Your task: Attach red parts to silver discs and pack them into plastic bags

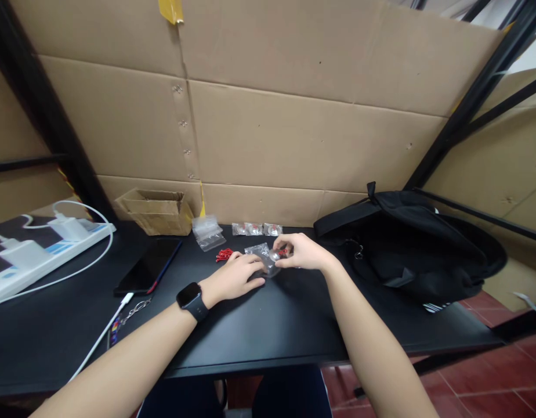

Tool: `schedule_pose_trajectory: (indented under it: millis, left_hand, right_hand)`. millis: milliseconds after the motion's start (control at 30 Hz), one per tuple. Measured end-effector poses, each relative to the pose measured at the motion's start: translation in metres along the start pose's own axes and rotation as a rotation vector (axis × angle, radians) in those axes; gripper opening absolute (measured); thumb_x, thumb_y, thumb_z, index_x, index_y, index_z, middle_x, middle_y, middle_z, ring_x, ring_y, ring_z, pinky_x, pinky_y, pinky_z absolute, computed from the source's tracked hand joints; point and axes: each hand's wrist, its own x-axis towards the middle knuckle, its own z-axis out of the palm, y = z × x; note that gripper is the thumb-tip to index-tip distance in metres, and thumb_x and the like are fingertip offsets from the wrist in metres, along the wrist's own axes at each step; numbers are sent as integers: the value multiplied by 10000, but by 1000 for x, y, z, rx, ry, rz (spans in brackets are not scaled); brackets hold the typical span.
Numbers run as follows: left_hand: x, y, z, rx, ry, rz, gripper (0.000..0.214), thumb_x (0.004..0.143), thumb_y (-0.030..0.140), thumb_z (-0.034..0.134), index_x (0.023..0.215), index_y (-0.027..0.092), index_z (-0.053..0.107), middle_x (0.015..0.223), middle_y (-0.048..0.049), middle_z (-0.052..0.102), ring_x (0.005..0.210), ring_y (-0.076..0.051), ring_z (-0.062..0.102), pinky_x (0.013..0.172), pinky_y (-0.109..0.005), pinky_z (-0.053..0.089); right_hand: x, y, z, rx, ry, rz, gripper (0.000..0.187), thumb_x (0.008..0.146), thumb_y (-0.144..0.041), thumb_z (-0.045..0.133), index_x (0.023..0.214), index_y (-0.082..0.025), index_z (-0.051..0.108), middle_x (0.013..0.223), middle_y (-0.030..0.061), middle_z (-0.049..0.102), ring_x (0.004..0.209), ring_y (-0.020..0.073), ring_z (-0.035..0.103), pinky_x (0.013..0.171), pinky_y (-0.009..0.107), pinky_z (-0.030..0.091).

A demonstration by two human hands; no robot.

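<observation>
My left hand (pixel 235 277), with a black smartwatch on its wrist, rests on the black table and pins down a small clear plastic bag (pixel 263 255). My right hand (pixel 300 251) pinches a small red and silver item (pixel 280 253) at the bag's right edge. A little heap of red pieces (pixel 224 254) lies just left of my left hand. A stack of clear zip bags (pixel 208 231) sits behind it, and three small packed bags (pixel 256 229) lie in a row near the cardboard wall.
A black backpack (pixel 407 244) fills the table's right side. A dark phone (pixel 149 265) lies to the left, with a white cable (pixel 103 335) and keys near it. A white power strip (pixel 42 252) with chargers sits far left. A small cardboard box (pixel 157 210) stands at the back.
</observation>
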Motion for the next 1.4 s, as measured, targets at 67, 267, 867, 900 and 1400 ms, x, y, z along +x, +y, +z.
schedule_pose_trajectory:
  millis: [67, 267, 867, 900, 1400]
  left_hand:
    - [-2, -1, -2, -32, -37, 7, 343, 998, 448, 521, 1302, 317, 612, 1361, -74, 626, 1254, -257, 571, 1019, -405, 379]
    - [-7, 1, -6, -38, -110, 8, 391, 996, 488, 510, 1364, 386, 598, 1532, -75, 491, 1390, -321, 468, 1091, -511, 373]
    - [-8, -2, -6, -72, -156, 17, 418, 958, 477, 581, 1375, 469, 589, 1595, -48, 409, 1451, -364, 382, 1140, -622, 321]
    - [-8, -1, -7, -72, -153, 18, 414, 958, 471, 582, 1372, 472, 591, 1601, -43, 397, 1455, -365, 373, 1142, -626, 314]
    - [-4, -10, -13, 40, 174, -147, 375, 742, 12, 517, 1021, 247, 600, 1148, -36, 643, 1163, -244, 521, 944, -396, 389]
  right_hand:
    - [-3, -5, -1, -57, -103, 26, 265, 671, -308, 837, 890, -210, 723, 790, -20, 721, 659, 136, 621, 624, 231, 439]
    - [-4, -7, 8, -331, -171, 171, 253, 632, -339, 872, 796, -225, 716, 716, 16, 679, 721, 198, 618, 586, 256, 387]
    - [9, 9, 26, -277, -52, 16, 317, 682, -110, 847, 939, -211, 692, 894, -8, 659, 763, 135, 617, 666, 229, 399]
    - [10, 10, 28, -313, -12, 14, 341, 688, -156, 866, 970, -228, 686, 934, -2, 657, 809, 147, 619, 680, 234, 399]
    - [20, 6, 39, -253, 159, -118, 161, 1006, -348, 554, 1094, -232, 623, 1067, 52, 648, 973, 185, 610, 824, 293, 470]
